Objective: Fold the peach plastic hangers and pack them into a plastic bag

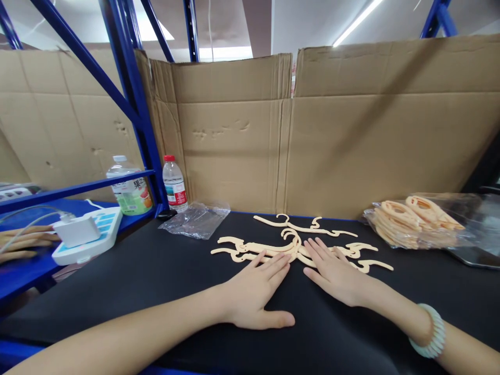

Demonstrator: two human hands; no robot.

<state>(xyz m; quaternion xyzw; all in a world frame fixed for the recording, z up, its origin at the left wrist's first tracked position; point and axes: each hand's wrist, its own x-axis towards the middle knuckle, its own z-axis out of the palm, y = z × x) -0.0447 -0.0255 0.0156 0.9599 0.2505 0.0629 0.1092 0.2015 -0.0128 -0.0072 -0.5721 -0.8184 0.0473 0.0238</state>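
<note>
My left hand lies flat, palm down, on the black table top, its fingertips touching a small pile of cream plastic hangers. My right hand also lies flat with fingers spread, resting on the right part of the same pile. A single cream hanger lies apart just behind the pile. Neither hand grips anything. A pale bead bracelet sits on my right wrist.
A clear bag of more cream hangers lies at the right. An empty plastic bag, two bottles, a white power strip stand at the left by blue racking. Cardboard walls close the back.
</note>
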